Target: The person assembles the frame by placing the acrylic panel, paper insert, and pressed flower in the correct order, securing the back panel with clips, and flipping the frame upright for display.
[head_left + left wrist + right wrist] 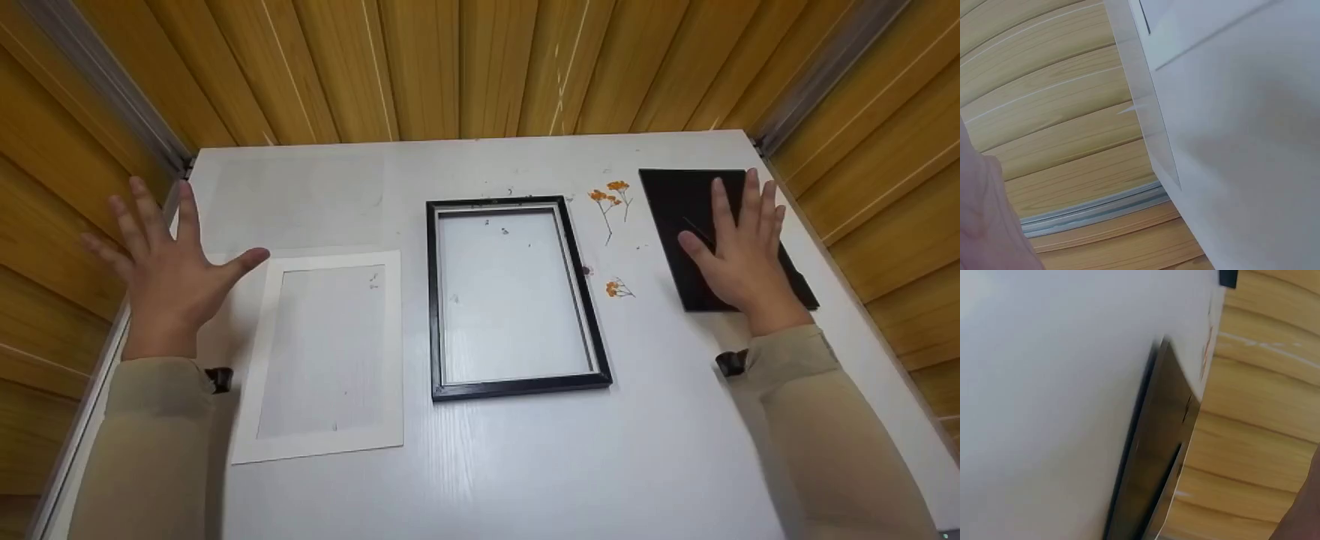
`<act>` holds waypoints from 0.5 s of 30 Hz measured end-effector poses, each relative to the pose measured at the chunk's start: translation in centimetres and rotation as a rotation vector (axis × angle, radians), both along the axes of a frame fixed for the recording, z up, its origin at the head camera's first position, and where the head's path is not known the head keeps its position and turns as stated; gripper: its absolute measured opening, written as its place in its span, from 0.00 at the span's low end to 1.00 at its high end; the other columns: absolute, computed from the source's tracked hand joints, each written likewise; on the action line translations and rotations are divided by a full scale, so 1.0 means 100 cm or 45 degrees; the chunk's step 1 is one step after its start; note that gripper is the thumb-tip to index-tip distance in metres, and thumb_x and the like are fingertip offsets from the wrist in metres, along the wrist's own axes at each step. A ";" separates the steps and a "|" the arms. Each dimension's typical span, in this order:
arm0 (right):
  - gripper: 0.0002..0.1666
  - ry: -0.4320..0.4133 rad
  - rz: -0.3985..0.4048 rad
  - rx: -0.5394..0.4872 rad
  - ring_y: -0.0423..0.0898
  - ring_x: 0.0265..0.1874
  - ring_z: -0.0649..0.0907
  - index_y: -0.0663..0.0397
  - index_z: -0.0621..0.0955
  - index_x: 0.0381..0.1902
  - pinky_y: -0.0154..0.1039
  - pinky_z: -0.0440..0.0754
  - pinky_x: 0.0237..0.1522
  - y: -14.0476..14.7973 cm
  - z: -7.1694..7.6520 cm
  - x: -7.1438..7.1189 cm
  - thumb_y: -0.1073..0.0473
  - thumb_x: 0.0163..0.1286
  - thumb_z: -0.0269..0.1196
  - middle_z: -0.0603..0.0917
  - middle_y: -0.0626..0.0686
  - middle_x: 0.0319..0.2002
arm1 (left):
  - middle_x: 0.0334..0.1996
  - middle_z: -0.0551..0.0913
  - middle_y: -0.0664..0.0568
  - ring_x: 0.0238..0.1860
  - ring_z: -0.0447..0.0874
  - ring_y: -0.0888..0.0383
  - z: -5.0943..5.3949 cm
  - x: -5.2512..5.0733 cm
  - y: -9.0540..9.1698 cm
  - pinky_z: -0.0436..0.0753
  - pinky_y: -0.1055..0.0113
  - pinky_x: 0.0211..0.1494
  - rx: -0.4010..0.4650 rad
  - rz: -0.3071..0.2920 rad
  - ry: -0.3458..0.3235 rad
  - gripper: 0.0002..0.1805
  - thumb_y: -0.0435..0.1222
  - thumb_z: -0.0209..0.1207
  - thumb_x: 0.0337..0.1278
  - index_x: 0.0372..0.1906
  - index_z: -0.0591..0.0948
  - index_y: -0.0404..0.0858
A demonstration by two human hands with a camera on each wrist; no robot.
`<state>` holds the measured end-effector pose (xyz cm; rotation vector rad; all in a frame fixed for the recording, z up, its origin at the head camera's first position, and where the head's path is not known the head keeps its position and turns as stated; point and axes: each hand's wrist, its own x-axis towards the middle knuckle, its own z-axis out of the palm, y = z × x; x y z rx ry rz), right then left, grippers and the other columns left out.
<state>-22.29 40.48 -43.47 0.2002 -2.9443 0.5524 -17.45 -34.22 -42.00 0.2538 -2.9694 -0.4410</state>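
Fingers spread wide, my left hand (169,281) is raised at the table's left side and holds nothing. Next to it lies a white mat board (391,352) with a rectangular window. My right hand (746,259), also spread and holding nothing, hovers over a black backing board (671,225) on the right, covering part of it. Between the hands lies a black picture frame (521,388). Small sprigs of dried orange flowers (617,186) lie right of the frame, with another orange sprig (615,289) lower down.
A clear sheet (292,184) lies at the table's back left; its edge (1154,121) shows in the left wrist view. Dark specks dot the white table (525,472) and the frame area. Wood-patterned panels (487,67) enclose the back and sides.
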 end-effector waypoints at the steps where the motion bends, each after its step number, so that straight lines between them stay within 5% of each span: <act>1: 0.61 0.007 0.005 -0.016 0.63 0.91 0.19 0.36 0.35 0.96 0.72 0.16 0.87 -0.005 0.000 0.002 0.17 0.83 0.46 0.17 0.54 0.92 | 0.88 0.07 0.49 0.89 0.03 0.37 -0.001 -0.001 0.000 0.11 0.18 0.80 0.014 0.001 0.012 0.76 0.88 0.52 0.58 0.93 0.28 0.54; 9: 0.62 -0.016 0.107 -0.123 0.67 0.93 0.28 0.33 0.39 0.96 0.90 0.42 0.82 -0.041 -0.003 0.015 0.27 0.83 0.60 0.23 0.51 0.94 | 0.90 0.11 0.48 0.92 0.09 0.35 -0.012 -0.007 0.002 0.15 0.22 0.85 0.126 -0.009 0.044 0.75 0.85 0.55 0.60 0.94 0.29 0.53; 15: 0.67 -0.043 0.173 -0.278 0.68 0.93 0.30 0.35 0.41 0.96 0.91 0.46 0.81 -0.064 -0.009 0.026 0.36 0.78 0.71 0.27 0.50 0.95 | 0.92 0.15 0.47 0.93 0.13 0.35 -0.015 -0.017 0.006 0.19 0.22 0.87 0.208 0.000 0.041 0.75 0.83 0.59 0.60 0.94 0.31 0.53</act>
